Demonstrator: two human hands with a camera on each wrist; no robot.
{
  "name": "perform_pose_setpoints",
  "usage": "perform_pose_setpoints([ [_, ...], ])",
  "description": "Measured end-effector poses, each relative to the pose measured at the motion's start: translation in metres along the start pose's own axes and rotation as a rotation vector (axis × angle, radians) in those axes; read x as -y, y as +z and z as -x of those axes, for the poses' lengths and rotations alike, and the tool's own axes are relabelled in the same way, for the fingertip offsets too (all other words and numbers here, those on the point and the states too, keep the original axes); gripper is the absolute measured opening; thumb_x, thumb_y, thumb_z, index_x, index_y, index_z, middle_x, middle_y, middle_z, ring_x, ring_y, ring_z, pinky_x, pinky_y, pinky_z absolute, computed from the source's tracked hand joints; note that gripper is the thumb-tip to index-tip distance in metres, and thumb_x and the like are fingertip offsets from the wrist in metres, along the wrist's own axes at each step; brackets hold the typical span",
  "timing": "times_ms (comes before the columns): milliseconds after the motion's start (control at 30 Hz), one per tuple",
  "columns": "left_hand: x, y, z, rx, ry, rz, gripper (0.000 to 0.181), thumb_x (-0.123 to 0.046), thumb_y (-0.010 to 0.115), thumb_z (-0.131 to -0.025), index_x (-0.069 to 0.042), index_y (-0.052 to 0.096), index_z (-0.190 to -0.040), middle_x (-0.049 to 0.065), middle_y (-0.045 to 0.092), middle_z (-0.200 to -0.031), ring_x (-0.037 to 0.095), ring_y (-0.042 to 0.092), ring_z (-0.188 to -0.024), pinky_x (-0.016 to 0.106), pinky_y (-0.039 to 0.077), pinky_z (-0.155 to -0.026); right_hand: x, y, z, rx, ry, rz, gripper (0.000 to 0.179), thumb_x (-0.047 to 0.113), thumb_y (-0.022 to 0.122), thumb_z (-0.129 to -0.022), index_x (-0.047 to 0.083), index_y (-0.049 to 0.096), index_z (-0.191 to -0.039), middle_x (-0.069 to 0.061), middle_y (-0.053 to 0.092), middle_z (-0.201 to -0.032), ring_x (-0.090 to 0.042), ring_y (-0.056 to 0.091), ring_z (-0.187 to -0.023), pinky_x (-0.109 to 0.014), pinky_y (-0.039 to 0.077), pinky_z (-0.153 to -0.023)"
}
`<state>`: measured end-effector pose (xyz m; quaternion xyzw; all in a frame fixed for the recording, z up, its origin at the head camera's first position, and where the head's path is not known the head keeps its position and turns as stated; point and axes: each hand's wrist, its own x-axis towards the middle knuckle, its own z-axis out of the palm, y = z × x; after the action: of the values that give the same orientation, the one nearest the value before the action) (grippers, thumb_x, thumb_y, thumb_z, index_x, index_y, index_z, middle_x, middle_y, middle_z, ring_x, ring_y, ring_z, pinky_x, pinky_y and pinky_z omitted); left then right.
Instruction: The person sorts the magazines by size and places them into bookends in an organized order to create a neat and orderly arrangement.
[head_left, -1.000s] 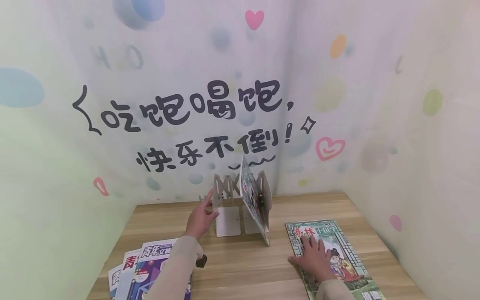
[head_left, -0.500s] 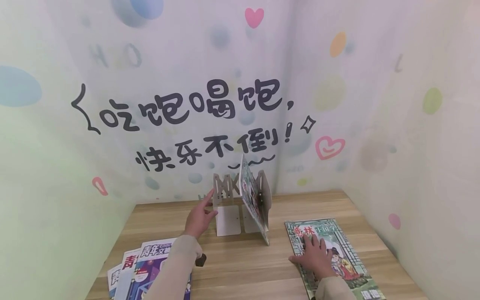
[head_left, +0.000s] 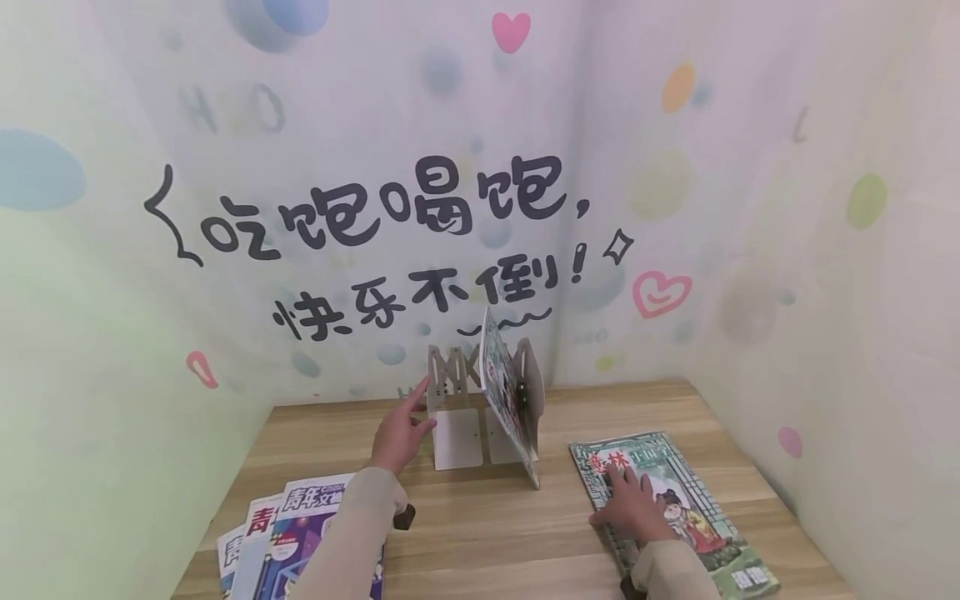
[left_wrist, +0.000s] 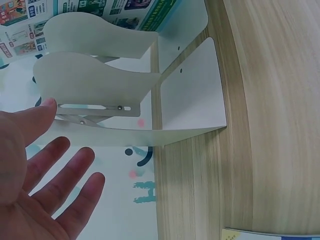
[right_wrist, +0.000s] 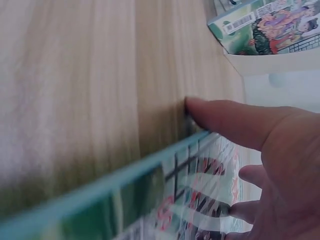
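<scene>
A pale metal bookend rack (head_left: 459, 437) stands at the back of the table, with one green magazine (head_left: 504, 392) leaning upright in its right part. My left hand (head_left: 397, 437) is at the rack's left side panel, index finger extended along it. In the left wrist view, the thumb (left_wrist: 37, 117) is at the panel's edge, the other fingers spread outside it. My right hand (head_left: 633, 504) rests spread on a green-covered magazine (head_left: 693, 517) lying on the right. The right wrist view shows its thumb (right_wrist: 230, 117) at the magazine's edge, with the other fingers over the cover.
Several magazines (head_left: 303, 533) with blue and purple covers lie fanned at the front left, partly hidden by the left sleeve (head_left: 348, 533). The wooden table (head_left: 480, 533) meets a printed curtain wall (head_left: 375, 125) behind and pale walls on both sides.
The magazine under my right hand has turned slightly, its lower end swinging right. The right thumb has shifted a little right. My left hand stays at the rack.
</scene>
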<state>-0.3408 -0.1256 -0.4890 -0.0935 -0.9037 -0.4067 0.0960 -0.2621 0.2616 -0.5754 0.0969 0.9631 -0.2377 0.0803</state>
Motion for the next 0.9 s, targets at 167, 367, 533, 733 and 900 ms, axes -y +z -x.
perform_pose_setpoints([
  [167, -0.001, 0.001, 0.0, -0.01, 0.005, 0.012, 0.077, -0.014, 0.072, -0.089, -0.034, 0.033, -0.152, 0.011, 0.067, -0.117, 0.023, 0.066, -0.087, 0.037, 0.052, -0.067, 0.004, -0.006, 0.005, 0.008, -0.024, -0.042, 0.105, 0.018, 0.086, -0.061, -0.002, 0.031, -0.149, -0.036, 0.021, -0.149, -0.061, 0.006, -0.134, -0.076, 0.007, -0.101],
  [367, -0.001, 0.004, 0.0, -0.023, 0.017, 0.034, 0.077, -0.011, 0.071, -0.089, -0.034, 0.033, -0.152, 0.013, 0.067, -0.115, 0.024, 0.066, -0.089, 0.04, 0.054, -0.07, 0.003, 0.003, 0.007, -0.066, -0.065, 0.022, 0.088, 0.008, 0.073, -0.064, -0.002, 0.037, -0.145, -0.036, 0.026, -0.147, -0.061, 0.012, -0.133, -0.076, 0.013, -0.101],
  [533, -0.001, 0.003, 0.0, -0.024, 0.02, 0.049, 0.078, -0.009, 0.07, -0.089, -0.033, 0.032, -0.152, 0.014, 0.066, -0.117, 0.025, 0.066, -0.089, 0.04, 0.054, -0.071, 0.002, 0.014, 0.008, -0.156, -0.099, 0.033, 0.074, 0.003, 0.064, -0.067, -0.003, 0.046, -0.138, -0.036, 0.032, -0.143, -0.063, 0.015, -0.131, -0.076, 0.014, -0.1],
  [733, -0.001, 0.004, 0.001, -0.026, 0.01, 0.067, 0.077, -0.007, 0.069, -0.09, -0.034, 0.033, -0.152, 0.015, 0.066, -0.119, 0.025, 0.067, -0.087, 0.04, 0.054, -0.071, 0.007, 0.02, 0.014, -0.259, -0.122, 0.032, 0.06, 0.0, 0.058, -0.073, -0.003, 0.052, -0.133, -0.035, 0.038, -0.139, -0.062, 0.023, -0.129, -0.078, 0.016, -0.098],
  [900, -0.001, 0.005, 0.001, -0.022, 0.012, 0.071, 0.076, -0.008, 0.069, -0.09, -0.031, 0.033, -0.152, 0.015, 0.066, -0.119, 0.025, 0.067, -0.087, 0.041, 0.054, -0.071, 0.005, 0.026, 0.014, -0.314, -0.114, 0.023, 0.049, 0.013, 0.057, -0.089, -0.003, 0.051, -0.135, -0.034, 0.04, -0.14, -0.06, 0.026, -0.129, -0.077, 0.016, -0.099],
])
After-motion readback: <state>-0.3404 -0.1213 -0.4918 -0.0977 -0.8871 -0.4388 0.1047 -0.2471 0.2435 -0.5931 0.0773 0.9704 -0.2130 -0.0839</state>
